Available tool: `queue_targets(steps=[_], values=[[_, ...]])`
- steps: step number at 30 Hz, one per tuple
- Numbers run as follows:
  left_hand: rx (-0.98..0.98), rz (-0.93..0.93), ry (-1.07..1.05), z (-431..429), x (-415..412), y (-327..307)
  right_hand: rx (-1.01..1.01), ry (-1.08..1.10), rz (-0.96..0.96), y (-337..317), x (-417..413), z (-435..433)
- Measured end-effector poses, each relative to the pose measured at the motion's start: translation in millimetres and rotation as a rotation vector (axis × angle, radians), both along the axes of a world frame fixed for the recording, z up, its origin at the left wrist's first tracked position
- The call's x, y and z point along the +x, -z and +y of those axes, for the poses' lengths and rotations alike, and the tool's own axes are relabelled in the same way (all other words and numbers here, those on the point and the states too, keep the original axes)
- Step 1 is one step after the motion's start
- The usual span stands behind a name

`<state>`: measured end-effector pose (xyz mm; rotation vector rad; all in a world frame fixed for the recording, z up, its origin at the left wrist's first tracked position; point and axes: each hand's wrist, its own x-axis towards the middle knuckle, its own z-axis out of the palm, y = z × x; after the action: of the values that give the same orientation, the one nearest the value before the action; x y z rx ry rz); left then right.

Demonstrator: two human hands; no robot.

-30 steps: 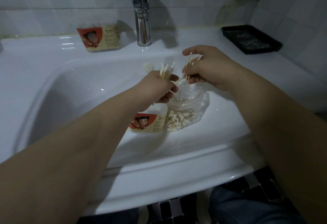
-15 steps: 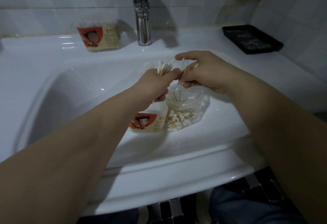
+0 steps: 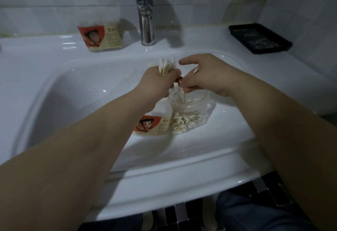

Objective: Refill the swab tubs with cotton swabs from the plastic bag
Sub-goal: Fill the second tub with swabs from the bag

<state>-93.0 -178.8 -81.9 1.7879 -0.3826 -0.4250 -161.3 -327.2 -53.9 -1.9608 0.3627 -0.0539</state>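
Now left hand [image 3: 156,83] grips swab bundle [image 3: 166,66], right hand [image 3: 207,77] pinches swabs [image 3: 194,72]; one bag [image 3: 191,119], ledge tub [image 3: 101,38], basin tub [image 3: 152,125]

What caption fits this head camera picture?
Left hand grips a bunch of cotton swabs; right hand pinches a few above the swab tub.

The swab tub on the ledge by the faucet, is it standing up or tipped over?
Upright: the swab tub stands on its base on the sink ledge, left of the faucet.
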Motion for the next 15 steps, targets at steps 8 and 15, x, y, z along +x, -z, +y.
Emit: queue_targets(steps=[8,15], values=[[-0.161,0.208,0.047,0.0,0.1,-1.3,0.114,0.071,-0.059,-5.0,-0.5,-4.5],[-0.200,0.160,0.159,0.7,-4.1,-1.0,0.094,0.123,-0.073,-3.1,1.9,-6.2]])
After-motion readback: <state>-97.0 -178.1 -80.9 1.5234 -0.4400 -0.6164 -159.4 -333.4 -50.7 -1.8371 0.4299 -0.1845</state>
